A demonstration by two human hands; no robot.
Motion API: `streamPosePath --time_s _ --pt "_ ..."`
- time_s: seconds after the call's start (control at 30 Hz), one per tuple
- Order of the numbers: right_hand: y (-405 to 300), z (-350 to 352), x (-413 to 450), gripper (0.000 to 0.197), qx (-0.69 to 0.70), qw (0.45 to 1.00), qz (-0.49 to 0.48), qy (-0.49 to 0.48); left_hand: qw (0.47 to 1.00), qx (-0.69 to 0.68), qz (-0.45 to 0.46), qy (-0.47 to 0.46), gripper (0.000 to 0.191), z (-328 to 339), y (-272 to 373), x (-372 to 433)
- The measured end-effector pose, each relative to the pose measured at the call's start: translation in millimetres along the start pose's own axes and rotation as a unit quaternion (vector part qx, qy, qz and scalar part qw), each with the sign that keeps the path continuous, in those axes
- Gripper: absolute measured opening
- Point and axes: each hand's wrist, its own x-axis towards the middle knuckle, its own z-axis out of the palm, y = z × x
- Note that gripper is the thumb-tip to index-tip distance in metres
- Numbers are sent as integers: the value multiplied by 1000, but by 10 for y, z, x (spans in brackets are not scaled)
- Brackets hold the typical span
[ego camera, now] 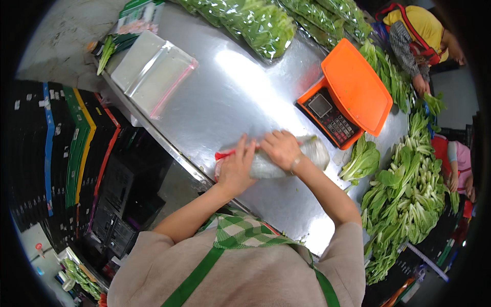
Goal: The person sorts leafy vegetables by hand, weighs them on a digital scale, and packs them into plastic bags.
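A clear plastic bag point(318, 153) lies lengthwise on the steel table in front of me, bunched into a thick bundle with a red strip along its far edge. What fills it is hard to make out; a small green tip pokes up near its right end. My left hand point(237, 169) grips the left part, its fingers stretched over the red strip. Curled over the middle of the bundle, my right hand point(282, 149) holds it against the tabletop. Just beyond its right end stands an orange digital scale point(332, 119) with a bare tilted-looking pan point(356, 86).
A stack of flat clear bags point(153, 76) lies at the table's left edge. Bagged leafy greens point(257, 27) rest at the far side. Loose greens point(406, 192) are heaped on the right, with one bunch point(360, 159) nearer. Black crates point(76, 153) stand left; a co-worker point(416, 34) handles greens.
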Motion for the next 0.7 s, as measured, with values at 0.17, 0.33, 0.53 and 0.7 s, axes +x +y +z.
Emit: streamPosePath --time_s 0.17,0.33,0.53,0.7 --pt "-361 -345 -554 33 52 994 4 -100 983 39 179 2 52 180 -162 -269" --pt "-787 -318 -723 103 83 966 149 -196 959 49 261 101 36 232 -257 -358" --pt "-930 -410 -615 96 73 959 213 -174 951 10 299 81 28 -80 -284 -199" --pt "-916 -482 -389 89 21 963 252 -91 930 -42 305 201 33 -750 -901 186"
